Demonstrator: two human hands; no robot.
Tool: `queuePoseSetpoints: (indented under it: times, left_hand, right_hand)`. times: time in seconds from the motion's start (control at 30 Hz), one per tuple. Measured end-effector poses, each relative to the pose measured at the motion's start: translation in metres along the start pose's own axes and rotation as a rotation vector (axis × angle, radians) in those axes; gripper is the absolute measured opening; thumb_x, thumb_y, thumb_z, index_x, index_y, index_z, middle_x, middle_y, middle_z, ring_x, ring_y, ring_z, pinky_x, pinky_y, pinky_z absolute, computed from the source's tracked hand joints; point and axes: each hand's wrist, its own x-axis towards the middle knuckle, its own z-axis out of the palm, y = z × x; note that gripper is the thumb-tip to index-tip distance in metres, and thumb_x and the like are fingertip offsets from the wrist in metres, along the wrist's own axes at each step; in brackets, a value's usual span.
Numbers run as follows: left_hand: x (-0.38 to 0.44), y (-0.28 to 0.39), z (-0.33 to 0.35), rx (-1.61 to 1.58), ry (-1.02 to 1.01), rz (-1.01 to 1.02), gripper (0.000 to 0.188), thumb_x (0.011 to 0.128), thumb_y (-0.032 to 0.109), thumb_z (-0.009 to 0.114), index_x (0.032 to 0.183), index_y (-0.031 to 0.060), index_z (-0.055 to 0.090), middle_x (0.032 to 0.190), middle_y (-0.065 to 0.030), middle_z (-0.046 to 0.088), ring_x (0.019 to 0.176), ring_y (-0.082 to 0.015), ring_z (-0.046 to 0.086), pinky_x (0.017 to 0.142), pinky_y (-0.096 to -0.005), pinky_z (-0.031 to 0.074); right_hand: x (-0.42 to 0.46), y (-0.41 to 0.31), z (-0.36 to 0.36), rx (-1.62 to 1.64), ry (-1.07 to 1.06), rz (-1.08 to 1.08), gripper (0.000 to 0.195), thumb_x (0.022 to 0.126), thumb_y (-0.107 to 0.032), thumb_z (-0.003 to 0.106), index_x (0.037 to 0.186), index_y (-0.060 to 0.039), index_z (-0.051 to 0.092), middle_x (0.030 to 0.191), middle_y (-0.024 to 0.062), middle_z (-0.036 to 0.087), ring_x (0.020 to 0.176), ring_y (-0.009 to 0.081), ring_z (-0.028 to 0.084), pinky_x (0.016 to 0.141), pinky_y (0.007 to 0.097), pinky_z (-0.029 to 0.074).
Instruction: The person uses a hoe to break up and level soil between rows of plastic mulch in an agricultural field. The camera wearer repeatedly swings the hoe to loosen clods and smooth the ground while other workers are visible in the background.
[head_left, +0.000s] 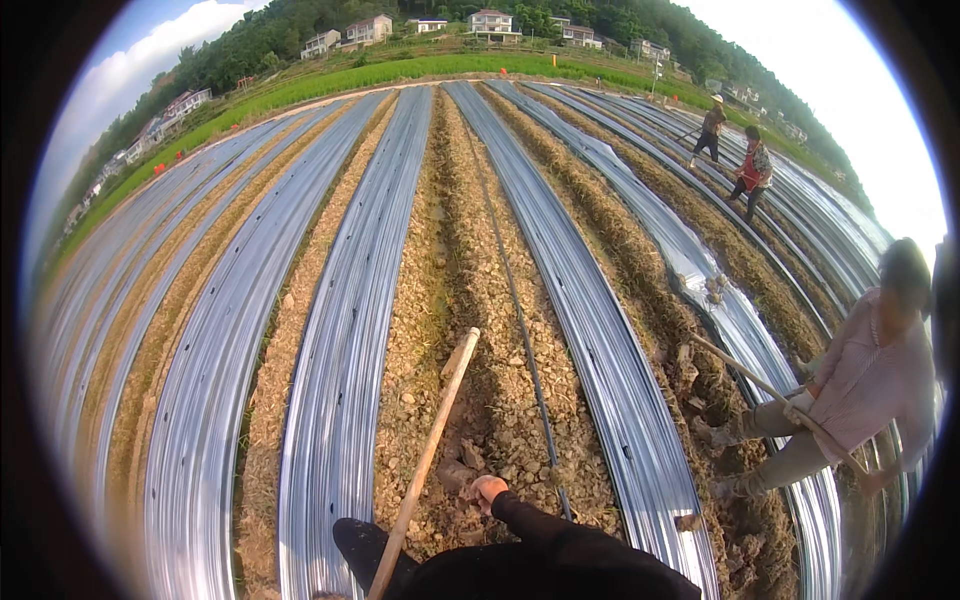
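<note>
My right hand (489, 491), in a black sleeve, reaches low over the clods of soil (517, 457) in the furrow. Its fingers look curled; whether they hold anything cannot be made out. To its left a long-handled wooden tool (429, 450), apparently a hoe, slants up across my dark-clad leg (364, 544), with a short wooden piece (453, 361) near its far end. My left hand is out of view. A thin black drip hose (525, 337) runs along the soil strip just right of the hand.
Silver plastic mulch film (352, 322) covers beds on the left, another film strip (592, 337) lies right. A co-worker (870, 375) stands at right, gripping a wooden tool handle (750, 375). Farther off are two more people (752, 172). Muddy furrows run between beds.
</note>
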Motion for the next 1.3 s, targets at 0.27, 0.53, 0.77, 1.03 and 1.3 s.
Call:
queuePoseSetpoints:
  times: [0.27, 0.53, 0.77, 1.03, 1.3]
  left_hand:
    - [0.042, 0.062, -0.003, -0.057, -0.195, 0.001, 0.019, 0.067, 0.021, 0.054, 0.082, 0.0104, 0.060, 0.080, -0.0100, 0.059, 0.076, -0.0264, 0.055, 0.066, -0.0372, 0.044]
    - [0.059, 0.088, -0.005, -0.083, -0.280, 0.019, 0.017, 0.068, 0.020, 0.052, 0.081, 0.0121, 0.061, 0.078, -0.0078, 0.059, 0.074, -0.0242, 0.056, 0.064, -0.0357, 0.045]
    - [0.047, 0.074, 0.001, -0.108, -0.348, 0.015, 0.017, 0.070, 0.019, 0.050, 0.081, 0.0136, 0.062, 0.076, -0.0059, 0.060, 0.073, -0.0223, 0.057, 0.062, -0.0344, 0.046]
    - [0.001, -0.003, 0.037, -0.005, -0.362, 0.263, 0.017, 0.072, 0.018, 0.048, 0.080, 0.0153, 0.063, 0.074, -0.0037, 0.061, 0.071, -0.0200, 0.058, 0.060, -0.0330, 0.047]
    - [-0.023, 0.019, 0.013, -0.647, -0.643, -0.225, 0.017, 0.078, 0.011, 0.045, 0.082, 0.0017, 0.059, 0.068, -0.0077, 0.059, 0.053, -0.0168, 0.058, 0.038, -0.0270, 0.041]
  right_hand:
    - [0.031, 0.129, -0.134, -1.671, -0.264, 0.260, 0.033, 0.080, -0.034, 0.049, 0.089, -0.0052, 0.062, 0.086, 0.0118, 0.059, 0.077, 0.0256, 0.056, 0.061, 0.0409, 0.046]
    - [0.046, 0.101, -0.094, -1.859, -0.280, 0.026, 0.027, 0.083, -0.027, 0.045, 0.082, -0.0067, 0.063, 0.077, 0.0093, 0.059, 0.069, 0.0256, 0.055, 0.058, 0.0399, 0.045]
    - [0.028, 0.061, -0.057, -1.891, -0.515, 0.064, 0.031, 0.086, -0.027, 0.041, 0.096, -0.0034, 0.057, 0.083, 0.0083, 0.059, 0.073, 0.0235, 0.055, 0.061, 0.0397, 0.045]
    - [-0.007, 0.062, -0.070, -1.870, -0.602, 0.212, 0.034, 0.086, -0.028, 0.038, 0.086, -0.0040, 0.063, 0.083, 0.0110, 0.061, 0.075, 0.0235, 0.059, 0.063, 0.0399, 0.047]
    - [0.013, 0.085, -0.085, -2.031, -0.467, 0.113, 0.037, 0.088, -0.025, 0.034, 0.084, -0.0004, 0.062, 0.077, 0.0134, 0.061, 0.068, 0.0259, 0.058, 0.058, 0.0404, 0.046]
